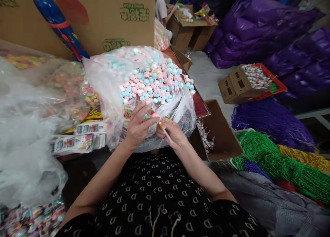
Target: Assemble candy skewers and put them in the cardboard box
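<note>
Over the bag's near edge, my two hands meet. My right hand [173,131] is closed around a thin white stick [168,133], which slants down toward my wrist with a bit of yellow near its upper end. My left hand [138,127] pinches a small pink candy [155,115] at the top of that stick; my fingers partly cover it. Just beyond lie many pink, blue and white round candies [140,84] on a clear plastic bag [104,82]. Some of them are threaded on white sticks [170,84] at the right side.
Left of me are bags of coloured gummies [64,78] and printed packets [74,142]. A large carton [108,20] stands behind. At right, an open cardboard box [221,133] holds wrapped sticks, near green bead strings [273,158]. Another person [162,10] is at the back.
</note>
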{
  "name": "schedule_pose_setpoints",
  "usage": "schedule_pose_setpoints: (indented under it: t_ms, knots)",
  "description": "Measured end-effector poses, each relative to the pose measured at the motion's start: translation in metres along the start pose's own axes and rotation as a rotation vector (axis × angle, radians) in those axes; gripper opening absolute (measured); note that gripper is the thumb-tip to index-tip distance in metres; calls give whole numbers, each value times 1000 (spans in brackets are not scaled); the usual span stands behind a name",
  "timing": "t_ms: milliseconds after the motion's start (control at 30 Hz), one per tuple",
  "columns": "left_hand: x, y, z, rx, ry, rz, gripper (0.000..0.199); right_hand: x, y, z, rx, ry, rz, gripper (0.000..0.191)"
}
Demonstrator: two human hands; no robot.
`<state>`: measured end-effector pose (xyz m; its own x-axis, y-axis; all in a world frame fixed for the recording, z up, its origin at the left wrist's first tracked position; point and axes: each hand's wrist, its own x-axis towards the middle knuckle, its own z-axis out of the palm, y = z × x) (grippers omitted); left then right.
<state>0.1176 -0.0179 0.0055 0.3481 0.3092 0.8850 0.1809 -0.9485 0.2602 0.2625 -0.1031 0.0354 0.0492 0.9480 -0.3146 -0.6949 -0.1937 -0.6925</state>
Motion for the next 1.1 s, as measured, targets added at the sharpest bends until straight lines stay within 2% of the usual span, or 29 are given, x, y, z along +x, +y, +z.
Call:
schedule_pose_setpoints:
  t_ms: [133, 300, 333, 400, 433, 500, 567, 633, 700, 800, 933, 1033, 1100]
  knots:
    - [-3, 4, -9, -99, 12, -220, 44, -27, -36, -33, 30, 168, -221, 46]
    - [-11, -5, -36, -233, 186, -514, 31, -75, -93, -110, -13, 538, -612, 32]
    - [-13, -8, -42, -233, 232, -564, 27, -82, -98, -128, -53, 653, -673, 26]
    - [-18, -16, -54, -206, 312, -635, 20, -90, -98, -161, -229, 1031, -724, 23]
    - [-21, -21, -60, -183, 343, -658, 17, -91, -95, -177, -259, 1133, -750, 24]
    - [-29, -31, -74, -138, 377, -697, 13, -89, -84, -202, -302, 1247, -742, 23]
    - [-37, -42, -90, -90, 377, -743, 14, -83, -72, -219, -320, 1294, -700, 21]
    - [-47, -52, -109, -25, 322, -796, 19, -74, -62, -226, -320, 1318, -674, 20]
    - [-57, -60, -128, 90, 220, -838, 26, -64, -56, -227, -344, 1297, -674, 18]
    - [-72, -68, -151, 342, -7, -853, 30, -52, -59, -222, -373, 1223, -709, 18]
    - [-90, -74, -164, 556, -307, -846, 28, -42, -82, -216, -180, 1001, -665, 27]
    - [-98, -81, -166, 561, -409, -830, 31, -37, -96, -213, -120, 963, -689, 41]
    - [-99, -88, -168, 529, -442, -791, 35, -37, -98, -212, -121, 958, -664, 34]
